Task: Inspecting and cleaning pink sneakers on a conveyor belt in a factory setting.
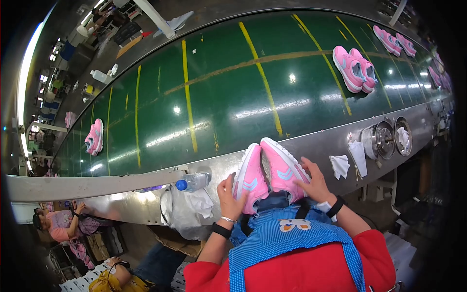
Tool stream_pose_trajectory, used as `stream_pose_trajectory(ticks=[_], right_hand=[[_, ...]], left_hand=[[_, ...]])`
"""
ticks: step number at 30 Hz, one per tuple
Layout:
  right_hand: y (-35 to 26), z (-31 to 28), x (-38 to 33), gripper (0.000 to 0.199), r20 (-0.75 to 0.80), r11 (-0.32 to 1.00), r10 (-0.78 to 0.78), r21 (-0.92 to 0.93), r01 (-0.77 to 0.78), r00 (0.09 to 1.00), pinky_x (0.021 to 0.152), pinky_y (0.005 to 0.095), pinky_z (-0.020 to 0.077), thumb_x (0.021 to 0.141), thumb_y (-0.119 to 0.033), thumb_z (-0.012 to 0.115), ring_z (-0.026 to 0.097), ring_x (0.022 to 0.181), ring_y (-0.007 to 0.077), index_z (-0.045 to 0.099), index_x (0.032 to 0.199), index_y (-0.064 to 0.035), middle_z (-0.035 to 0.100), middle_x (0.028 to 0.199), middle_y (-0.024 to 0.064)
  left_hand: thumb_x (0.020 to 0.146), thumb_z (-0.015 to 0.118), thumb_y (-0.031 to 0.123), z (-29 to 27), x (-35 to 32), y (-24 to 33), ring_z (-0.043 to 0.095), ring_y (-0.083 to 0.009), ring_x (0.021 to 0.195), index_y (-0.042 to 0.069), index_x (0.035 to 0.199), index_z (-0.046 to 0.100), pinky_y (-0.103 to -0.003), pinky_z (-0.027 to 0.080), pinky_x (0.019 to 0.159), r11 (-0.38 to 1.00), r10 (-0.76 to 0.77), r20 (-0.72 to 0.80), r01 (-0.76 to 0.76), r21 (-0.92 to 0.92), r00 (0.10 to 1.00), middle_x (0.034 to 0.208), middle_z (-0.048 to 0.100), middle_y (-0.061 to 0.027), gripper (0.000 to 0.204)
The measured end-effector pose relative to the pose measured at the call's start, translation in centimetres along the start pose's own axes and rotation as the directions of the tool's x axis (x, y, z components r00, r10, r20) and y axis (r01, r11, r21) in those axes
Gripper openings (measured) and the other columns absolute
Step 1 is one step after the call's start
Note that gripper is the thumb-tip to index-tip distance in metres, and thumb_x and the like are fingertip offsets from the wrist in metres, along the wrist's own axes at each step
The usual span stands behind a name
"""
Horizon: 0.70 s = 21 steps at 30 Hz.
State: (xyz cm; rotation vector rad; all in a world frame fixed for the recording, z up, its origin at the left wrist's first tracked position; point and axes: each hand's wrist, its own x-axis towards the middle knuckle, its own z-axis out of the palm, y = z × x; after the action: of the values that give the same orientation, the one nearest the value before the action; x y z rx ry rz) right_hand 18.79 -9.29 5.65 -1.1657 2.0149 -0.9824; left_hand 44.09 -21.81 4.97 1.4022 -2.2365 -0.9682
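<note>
A pair of pink sneakers with light blue stripes and white soles rests side by side on the metal ledge in front of me, toes pointing away. My left hand (230, 198) grips the left sneaker (252, 177) along its outer side near the heel. On the right sneaker (281, 168), my right hand (316, 184) has its thumb on the upper and its fingers along the outer sole. The heels of both shoes sit close to my blue apron (292, 238).
Beyond the ledge runs a green conveyor belt (219, 102) with yellow lines, carrying more pink sneakers (348, 70). Left of me are a blue-capped bottle (195, 181) and a plastic bag (182, 214). White papers (339, 166) and round metal dishes (379, 139) lie right. Other people sit at left.
</note>
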Motion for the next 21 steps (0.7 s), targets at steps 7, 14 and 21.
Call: stream_pose_trajectory(ticks=[7,14,21], right_hand=[[4.3,1.0,3.2,0.056,0.367,0.901,0.025,0.396,-0.18,0.93,0.091,0.0283,0.035,0.082,-0.026,0.055,0.047,0.105,0.0183,0.032,0.129,-0.0037,0.047,0.12,0.012],[4.2,0.4,4.3,0.05,0.471,0.787,0.12,0.491,-0.373,0.874,0.088,0.0235,0.036,0.088,-0.029,0.046,0.047,0.105,0.0125,0.036,0.127,0.0,0.05,0.117,0.0096],[2.6,-0.2,5.3,0.046,0.548,0.663,0.143,0.565,-0.491,0.824,0.09,0.0242,0.036,0.091,-0.031,0.039,0.046,0.106,0.012,0.039,0.124,0.0017,0.049,0.119,0.0095]], left_hand=[[0.09,0.036,0.039,0.8,2.5,-5.0,0.043,-0.0291,0.114,-0.002,0.126,0.034,-0.03,0.03,0.096,0.903,-0.143,0.444,0.3,-0.307,0.885,0.119,0.046,-0.023,0.055],[0.091,0.03,0.041,-1.8,3.9,-2.2,0.051,-0.0178,0.1,-0.007,0.117,0.044,-0.029,0.039,0.087,0.712,-0.306,0.582,0.587,-0.385,0.753,0.114,0.051,-0.0141,0.056],[0.091,0.029,0.046,-2.8,5.1,-2.3,0.05,-0.0177,0.102,-0.003,0.123,0.037,-0.028,0.039,0.089,0.586,-0.261,0.624,0.634,-0.504,0.737,0.116,0.051,-0.0123,0.06]])
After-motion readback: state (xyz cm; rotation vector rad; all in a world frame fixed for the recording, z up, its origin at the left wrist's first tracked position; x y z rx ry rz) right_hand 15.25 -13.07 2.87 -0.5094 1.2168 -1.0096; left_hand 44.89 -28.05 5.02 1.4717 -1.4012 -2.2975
